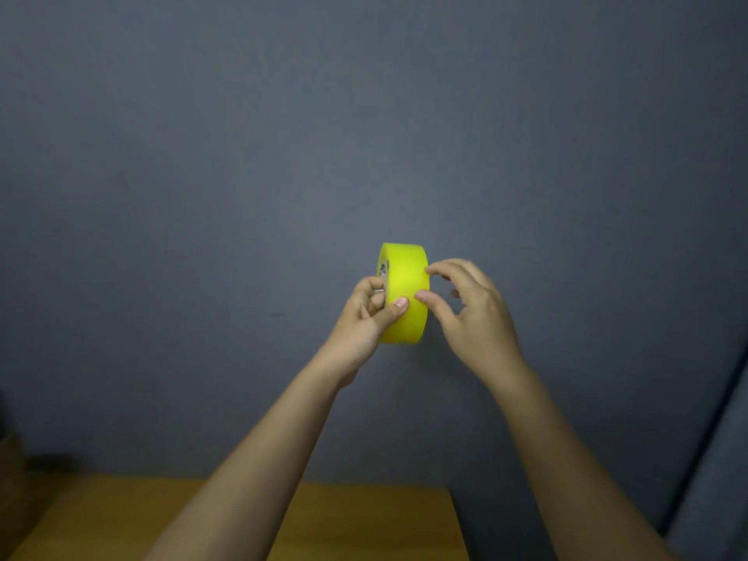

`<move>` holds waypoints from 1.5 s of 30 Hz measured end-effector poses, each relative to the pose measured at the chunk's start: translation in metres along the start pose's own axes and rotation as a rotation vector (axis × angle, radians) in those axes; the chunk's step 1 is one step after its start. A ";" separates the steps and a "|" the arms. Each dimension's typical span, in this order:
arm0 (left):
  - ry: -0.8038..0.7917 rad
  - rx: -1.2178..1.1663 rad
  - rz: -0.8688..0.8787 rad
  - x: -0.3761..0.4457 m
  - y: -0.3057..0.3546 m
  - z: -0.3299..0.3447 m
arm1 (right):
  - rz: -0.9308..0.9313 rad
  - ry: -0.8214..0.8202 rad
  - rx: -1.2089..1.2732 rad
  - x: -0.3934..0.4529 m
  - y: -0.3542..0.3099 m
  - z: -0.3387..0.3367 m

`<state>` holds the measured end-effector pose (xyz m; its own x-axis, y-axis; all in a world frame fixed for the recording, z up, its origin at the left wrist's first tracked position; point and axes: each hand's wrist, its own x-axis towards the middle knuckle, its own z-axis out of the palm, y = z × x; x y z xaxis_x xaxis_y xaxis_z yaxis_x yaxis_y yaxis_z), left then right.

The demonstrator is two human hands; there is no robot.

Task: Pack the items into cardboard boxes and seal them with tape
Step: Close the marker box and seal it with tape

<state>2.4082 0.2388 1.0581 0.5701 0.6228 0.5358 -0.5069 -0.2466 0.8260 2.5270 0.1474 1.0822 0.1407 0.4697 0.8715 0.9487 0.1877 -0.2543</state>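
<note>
Two hands — left hand [366, 313] grips yellow tape roll [406, 291], right hand [471, 313] touching.

Wooden table [364, 520] along the bottom edge
</note>
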 end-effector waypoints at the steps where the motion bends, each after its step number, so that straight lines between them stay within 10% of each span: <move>1: 0.005 -0.003 0.005 0.000 0.001 -0.001 | -0.010 -0.012 -0.048 0.002 -0.003 0.000; 45: 0.121 0.178 -0.293 -0.022 -0.059 -0.034 | 0.428 -0.159 -0.018 -0.041 0.010 0.059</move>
<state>2.4042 0.2648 0.9915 0.5880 0.7672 0.2562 -0.2070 -0.1635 0.9646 2.5138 0.1813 1.0194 0.4771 0.6282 0.6146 0.8199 -0.0665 -0.5686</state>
